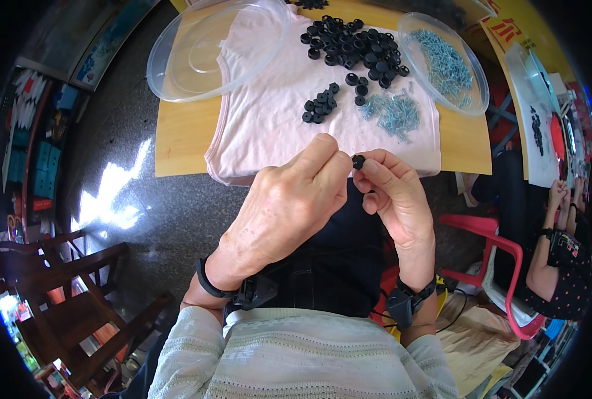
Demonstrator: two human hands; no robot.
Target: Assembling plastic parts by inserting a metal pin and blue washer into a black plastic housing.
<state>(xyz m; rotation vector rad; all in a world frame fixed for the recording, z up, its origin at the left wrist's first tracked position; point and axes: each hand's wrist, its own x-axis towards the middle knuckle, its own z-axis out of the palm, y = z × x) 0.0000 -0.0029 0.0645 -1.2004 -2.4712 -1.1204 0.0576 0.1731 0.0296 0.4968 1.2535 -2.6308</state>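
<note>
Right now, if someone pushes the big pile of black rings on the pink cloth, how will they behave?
The black rings look small and round, so loose ones would probably scatter or roll. The soft pink cloth should slow them. They seem light: the right hand pinches one between fingertips.

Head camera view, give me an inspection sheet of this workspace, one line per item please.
Surface: wooden table partly covered by a pale pink cloth.
Job's things: small black ring pinched between both hands; large pile of black rings, smaller pile of black rings, loose heap of silver screws.
Clutter: empty clear plastic lid; clear dish of screws.
Grippers: left hand and right hand meet at the ring, above the lap.
Cables: thin wires by the black wrist device.
Surroundings: dark polished floor, wooden chair, red plastic chair, another person seated at right.
</note>
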